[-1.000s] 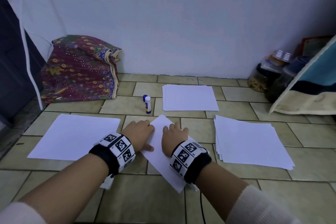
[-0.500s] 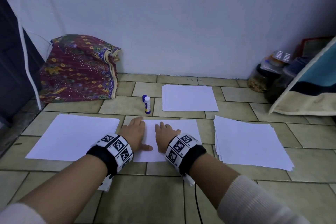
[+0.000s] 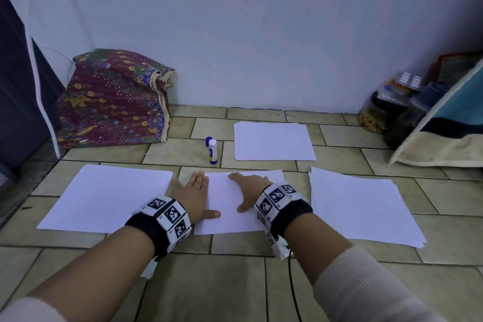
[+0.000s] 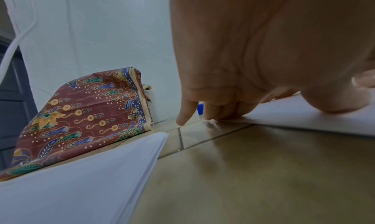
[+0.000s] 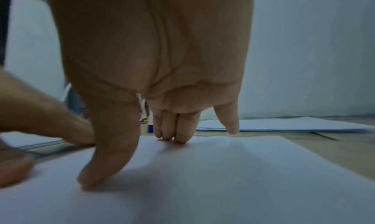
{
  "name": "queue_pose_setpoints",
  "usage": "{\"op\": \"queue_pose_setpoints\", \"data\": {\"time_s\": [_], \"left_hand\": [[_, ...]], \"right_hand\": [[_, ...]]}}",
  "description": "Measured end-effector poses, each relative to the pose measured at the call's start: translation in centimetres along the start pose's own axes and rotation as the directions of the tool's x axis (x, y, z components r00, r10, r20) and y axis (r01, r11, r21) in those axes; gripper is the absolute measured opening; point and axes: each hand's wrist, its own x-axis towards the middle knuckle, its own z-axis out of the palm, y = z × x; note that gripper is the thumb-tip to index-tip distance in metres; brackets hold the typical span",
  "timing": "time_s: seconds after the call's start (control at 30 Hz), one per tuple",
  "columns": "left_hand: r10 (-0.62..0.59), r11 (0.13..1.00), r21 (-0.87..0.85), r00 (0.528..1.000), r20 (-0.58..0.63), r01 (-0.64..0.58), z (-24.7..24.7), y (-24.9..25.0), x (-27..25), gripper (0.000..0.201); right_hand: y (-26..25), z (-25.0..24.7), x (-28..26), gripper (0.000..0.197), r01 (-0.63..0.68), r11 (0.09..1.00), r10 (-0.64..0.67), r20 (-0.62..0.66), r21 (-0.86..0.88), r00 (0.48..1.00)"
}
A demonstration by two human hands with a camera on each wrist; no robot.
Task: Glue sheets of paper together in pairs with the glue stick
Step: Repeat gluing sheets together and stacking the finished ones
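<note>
A white sheet of paper (image 3: 230, 204) lies square on the tiled floor in front of me. My left hand (image 3: 194, 196) lies flat with straight fingers on its left edge, thumb on the paper. My right hand (image 3: 248, 191) presses flat on the sheet's right part, fingers spread (image 5: 178, 131). The sheet (image 5: 223, 171) fills the right wrist view; its left edge (image 4: 304, 115) shows under the left hand (image 4: 223, 108) in the left wrist view. A white glue stick (image 3: 213, 151) with a blue label stands upright just beyond the sheet, a blue cap behind it.
Paper stacks lie to the left (image 3: 104, 196), the right (image 3: 363, 209) and at the back (image 3: 273, 141). A patterned folded cloth (image 3: 112, 102) leans on the wall at back left. Jars (image 3: 379, 110) and a cushion (image 3: 444, 133) crowd the back right corner.
The sheet has turned from a diagonal lie to square on the floor. Both hands have flattened on it and slid apart, the right hand moving rightward.
</note>
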Motion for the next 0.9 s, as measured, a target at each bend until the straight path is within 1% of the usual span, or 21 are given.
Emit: {"op": "queue_pose_setpoints", "data": {"time_s": [0.07, 0.17, 0.27, 0.37, 0.43, 0.5, 0.57, 0.63, 0.67, 0.7, 0.73, 0.77, 0.83, 0.87, 0.9], "left_hand": [[0.008, 1.000, 0.005, 1.000, 0.003, -0.008, 0.0, 0.0, 0.0, 0.099], [0.015, 1.000, 0.023, 1.000, 0.001, -0.015, 0.1, -0.3, 0.1, 0.099], [0.023, 0.999, 0.034, 1.000, 0.003, -0.023, 0.4, -0.4, 0.2, 0.099], [0.022, 1.000, 0.023, 1.000, -0.009, -0.022, 0.5, -0.5, 0.2, 0.099], [0.022, 0.999, 0.038, 1.000, -0.014, -0.022, 0.4, -0.4, -0.1, 0.100], [0.020, 0.995, 0.101, 1.000, -0.011, -0.019, -0.2, -0.3, -0.4, 0.103], [0.014, 0.982, 0.188, 0.999, -0.034, -0.007, -1.2, 0.0, -0.8, 0.103], [0.016, 0.963, 0.269, 0.996, -0.091, 0.009, -2.4, 0.8, -1.0, 0.094], [0.029, 0.956, 0.292, 0.993, -0.117, 0.006, -2.9, 1.3, -1.2, 0.088], [0.055, 0.958, 0.287, 0.988, -0.143, -0.012, -3.2, 1.9, -1.3, 0.080], [0.105, 0.966, 0.251, 0.980, -0.166, -0.061, -3.2, 2.5, -1.5, 0.073], [0.184, 0.967, 0.209, 0.965, -0.187, -0.144, -2.9, 3.0, -1.5, 0.066], [0.343, 0.936, 0.154, 0.917, -0.204, -0.316, -1.9, 3.9, -1.5, 0.059], [0.377, 0.925, 0.141, 0.902, -0.209, -0.354, -1.4, 4.2, -1.5, 0.058], [0.375, 0.927, 0.120, 0.901, -0.219, -0.357, -1.1, 4.4, -1.6, 0.056]], "right_hand": [[1.5, 0.1, -0.4, 0.087, -0.040, 0.997, 0.041, -0.028, 0.062, 0.999], [3.8, 0.0, -1.0, 0.081, -0.100, 0.989, 0.106, -0.047, 0.111, 0.993], [5.9, -0.1, -1.3, 0.080, -0.169, 0.975, 0.177, -0.045, 0.142, 0.983], [6.8, 0.0, -1.5, 0.081, -0.209, 0.968, 0.221, -0.072, 0.140, 0.973], [6.6, 0.3, -1.5, 0.078, -0.236, 0.966, 0.246, -0.088, 0.109, 0.965], [5.9, 0.7, -1.5, 0.073, -0.276, 0.960, 0.280, -0.116, 0.053, 0.953], [4.8, 0.8, -1.7, 0.065, -0.346, 0.937, 0.333, -0.178, -0.050, 0.926], [3.7, 0.9, -2.2, 0.051, -0.399, 0.905, 0.356, -0.252, -0.145, 0.900], [3.3, 1.0, -2.3, 0.045, -0.392, 0.905, 0.340, -0.269, -0.168, 0.901], [3.0, 1.2, -2.3, 0.043, -0.363, 0.915, 0.308, -0.272, -0.179, 0.912], [2.7, 1.5, -2.3, 0.043, -0.318, 0.931, 0.267, -0.260, -0.180, 0.928], [2.3, 1.7, -2.2, 0.045, -0.267, 0.949, 0.223, -0.241, -0.168, 0.945], [1.7, 2.3, -2.1, 0.049, -0.205, 0.969, 0.178, -0.193, -0.135, 0.965], [1.3, 2.5, -2.1, 0.049, -0.206, 0.971, 0.184, -0.173, -0.119, 0.968], [0.8, 2.6, -2.2, 0.049, -0.218, 0.971, 0.201, -0.160, -0.096, 0.966]]}}
